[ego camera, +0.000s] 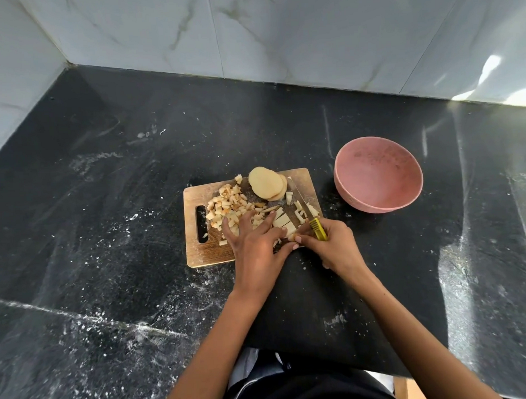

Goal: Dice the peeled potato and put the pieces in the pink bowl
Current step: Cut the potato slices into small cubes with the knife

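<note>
No writing is readable. The left hand [254, 241] presses spread fingers on potato strips [282, 222] at the cutting board [204, 255]'s near edge; the right hand [329, 247] seemingly grips the knife [308, 217]. The pink bowl [377, 173] sits apart, right.

This is a home kitchen, seen at a corner of its worktop. A black stone counter [107, 204], polished and dusted with white specks and smears, runs into a corner where two walls of pale marble-look tiles [250, 29] meet. On the counter lies a small wooden chopping board [204, 255] with a handle slot, carrying potato slices [267, 184] and a heap of diced pieces [226, 205]. A knife with a yellow handle [318, 228] rests across the board, and a pink bowl [377, 174] stands just to its right. Daylight glares off the tiles at the far right.
</note>
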Demonstrator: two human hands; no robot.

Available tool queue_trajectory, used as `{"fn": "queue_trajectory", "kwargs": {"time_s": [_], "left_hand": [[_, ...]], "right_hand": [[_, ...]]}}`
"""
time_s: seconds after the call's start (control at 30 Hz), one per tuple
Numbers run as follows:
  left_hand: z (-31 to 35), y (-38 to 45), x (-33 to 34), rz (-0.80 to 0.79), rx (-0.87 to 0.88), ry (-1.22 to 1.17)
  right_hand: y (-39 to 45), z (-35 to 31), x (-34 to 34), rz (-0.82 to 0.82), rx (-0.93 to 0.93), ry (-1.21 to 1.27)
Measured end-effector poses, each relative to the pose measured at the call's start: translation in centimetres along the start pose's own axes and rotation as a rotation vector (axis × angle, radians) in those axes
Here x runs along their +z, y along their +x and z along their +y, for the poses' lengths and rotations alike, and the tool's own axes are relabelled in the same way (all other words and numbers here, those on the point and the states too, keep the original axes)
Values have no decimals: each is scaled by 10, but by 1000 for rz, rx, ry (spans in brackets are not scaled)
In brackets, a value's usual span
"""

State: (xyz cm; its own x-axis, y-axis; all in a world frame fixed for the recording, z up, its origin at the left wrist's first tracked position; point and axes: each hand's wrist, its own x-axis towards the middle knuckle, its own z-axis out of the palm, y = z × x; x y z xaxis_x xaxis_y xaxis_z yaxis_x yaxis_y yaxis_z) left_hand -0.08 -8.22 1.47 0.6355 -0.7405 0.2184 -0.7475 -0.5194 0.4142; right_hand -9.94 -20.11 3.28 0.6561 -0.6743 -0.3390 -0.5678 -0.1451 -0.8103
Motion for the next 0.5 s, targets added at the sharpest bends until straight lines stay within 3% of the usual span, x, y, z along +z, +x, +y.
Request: {"fn": "queue_trajectory", "kwargs": {"time_s": [0.1,0.3,0.5], "left_hand": [[1,1,0,9,-21,-24],[2,2,-1,25,-38,-23],[9,2,3,38,-99,-17]], "right_hand": [[1,2,3,5,7,39],[-2,5,5,162,-102,-151],[-20,-2,-4,36,-110,-298]]}}
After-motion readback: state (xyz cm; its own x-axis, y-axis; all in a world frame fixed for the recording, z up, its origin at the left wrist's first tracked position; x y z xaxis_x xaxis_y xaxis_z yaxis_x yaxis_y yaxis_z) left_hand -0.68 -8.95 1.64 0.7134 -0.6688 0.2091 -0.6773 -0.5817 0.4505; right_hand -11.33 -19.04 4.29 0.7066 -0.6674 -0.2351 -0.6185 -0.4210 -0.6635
